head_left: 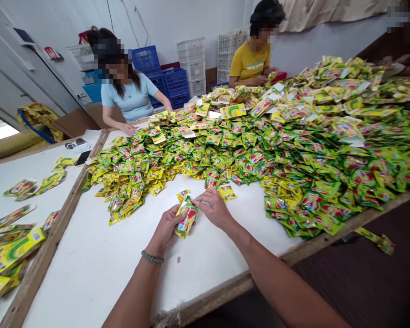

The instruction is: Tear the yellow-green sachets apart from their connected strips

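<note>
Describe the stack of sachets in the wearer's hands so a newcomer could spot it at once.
Start at the white table under the big sachet heap. On its bare near part, the left hand grips a small sachet stack, the right hand touching it. It alone is held, not loose.

Yellow T-shirt [248, 62]: we see a short white word across the chest of the person seated at the far side, too blurred for us to spell.
Sachets [294, 150]: we find printed panels on the green-and-yellow packs, the lettering too small to read.
Stack in our left hand [186, 217]: print visible, not legible.
Barcode card [37, 235]: bars only, no digits readable.
</note>
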The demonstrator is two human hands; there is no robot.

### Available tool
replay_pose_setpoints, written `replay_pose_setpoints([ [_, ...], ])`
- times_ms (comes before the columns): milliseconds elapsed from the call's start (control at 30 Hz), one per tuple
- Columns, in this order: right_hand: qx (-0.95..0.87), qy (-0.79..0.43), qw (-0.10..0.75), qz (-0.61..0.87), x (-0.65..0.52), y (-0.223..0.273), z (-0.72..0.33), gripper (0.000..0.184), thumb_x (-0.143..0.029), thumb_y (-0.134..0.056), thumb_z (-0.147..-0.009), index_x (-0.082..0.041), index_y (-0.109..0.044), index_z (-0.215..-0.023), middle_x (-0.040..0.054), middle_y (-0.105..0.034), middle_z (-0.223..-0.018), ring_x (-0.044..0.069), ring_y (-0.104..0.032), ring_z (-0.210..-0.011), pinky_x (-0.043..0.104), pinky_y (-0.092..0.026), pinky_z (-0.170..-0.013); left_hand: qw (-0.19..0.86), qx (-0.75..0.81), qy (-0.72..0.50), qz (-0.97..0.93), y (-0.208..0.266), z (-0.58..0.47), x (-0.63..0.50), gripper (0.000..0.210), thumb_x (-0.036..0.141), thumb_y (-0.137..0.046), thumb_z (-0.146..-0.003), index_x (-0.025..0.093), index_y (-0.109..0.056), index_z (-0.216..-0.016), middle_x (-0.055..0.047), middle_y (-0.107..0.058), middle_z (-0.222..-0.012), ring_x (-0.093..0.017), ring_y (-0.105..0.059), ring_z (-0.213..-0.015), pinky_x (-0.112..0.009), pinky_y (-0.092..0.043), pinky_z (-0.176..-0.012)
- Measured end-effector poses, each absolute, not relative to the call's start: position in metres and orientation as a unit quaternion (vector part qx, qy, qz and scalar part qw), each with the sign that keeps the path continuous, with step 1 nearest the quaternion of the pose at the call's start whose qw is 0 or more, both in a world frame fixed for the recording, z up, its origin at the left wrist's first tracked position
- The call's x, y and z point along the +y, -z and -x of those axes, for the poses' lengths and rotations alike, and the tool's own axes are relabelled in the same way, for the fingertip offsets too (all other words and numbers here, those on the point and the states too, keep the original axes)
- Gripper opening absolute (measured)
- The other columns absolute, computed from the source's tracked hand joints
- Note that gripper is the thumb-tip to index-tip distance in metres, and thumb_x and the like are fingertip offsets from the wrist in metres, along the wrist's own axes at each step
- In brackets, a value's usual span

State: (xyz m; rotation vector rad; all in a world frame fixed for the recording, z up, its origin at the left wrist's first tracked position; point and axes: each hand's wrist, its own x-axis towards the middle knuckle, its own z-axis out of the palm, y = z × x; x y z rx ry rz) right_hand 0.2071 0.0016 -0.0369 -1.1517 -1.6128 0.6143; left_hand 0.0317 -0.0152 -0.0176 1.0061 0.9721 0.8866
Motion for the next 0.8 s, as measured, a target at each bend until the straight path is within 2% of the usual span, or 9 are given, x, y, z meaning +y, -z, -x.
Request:
replay_pose_setpoints([
  [200, -0.713, -0.225, 0.476, 0.463, -0.005, 0.037, -0.2, 0.018, -0.036, -0.063, -0.08, -0.023, -0.072, -0.072, 0.0024, -0.066, -0.084, 0.021, -0.044, -0.098, 0.04, -0.03, -0.09, 0.684, 0.425, -0.394, -0.443, 0.015, -0.032, -0.016, 0.041, 0.03, -0.074, -0.068, 0.012, -0.063, -0.103, -0.01, -0.07, -0.09, -0.019, -0.067, -0.071, -0.029, -0.052, -0.069],
  [367, -0.664, -0.213, 0.511, 0.503, -0.005, 0.037, -0.196, 0.018, -0.038, -0.066, -0.077, -0.027, -0.072, -0.09, 0.0038, -0.056, -0.114, 0.024, -0.037, -0.113, 0.041, -0.026, -0.1, 0.691, 0.408, -0.408, -0.435, 0.012, -0.037, -0.018, 0.042, 0.028, -0.073, -0.069, 0.013, -0.061, -0.107, -0.009, -0.07, -0.089, -0.017, -0.067, -0.07, -0.029, -0.053, -0.07],
  [567, -0.741, -0.318, 0.395, 0.44, -0.009, 0.037, -0.192, 0.023, -0.04, -0.063, -0.079, -0.026, -0.072, -0.095, 0.0038, -0.047, -0.131, 0.025, -0.029, -0.122, 0.044, -0.025, -0.104, 0.708, 0.387, -0.405, -0.43, 0.021, -0.027, -0.025, 0.037, 0.023, -0.068, -0.074, 0.015, -0.058, -0.108, -0.008, -0.07, -0.087, -0.018, -0.067, -0.07, -0.027, -0.053, -0.066],
  [700, -0.76, -0.353, 0.383, 0.39, -0.012, 0.033, -0.185, 0.024, -0.045, -0.06, -0.08, -0.027, -0.073, -0.09, 0.005, -0.053, -0.126, 0.025, -0.034, -0.121, 0.043, -0.03, -0.1, 0.69, 0.432, -0.389, -0.431, 0.014, -0.019, -0.038, 0.039, 0.024, -0.07, -0.072, 0.015, -0.057, -0.108, -0.007, -0.07, -0.086, -0.018, -0.067, -0.069, -0.026, -0.053, -0.065],
  [800, -0.732, -0.361, 0.454, 0.358, -0.01, 0.031, -0.189, 0.026, -0.041, -0.06, -0.081, -0.025, -0.069, -0.1, 0.0046, -0.06, -0.116, 0.02, -0.048, -0.11, 0.034, -0.038, -0.092, 0.634, 0.504, -0.39, -0.438, -0.007, -0.001, -0.045, 0.043, 0.028, -0.074, -0.067, 0.014, -0.058, -0.105, -0.007, -0.071, -0.085, -0.017, -0.067, -0.067, -0.024, -0.053, -0.061],
])
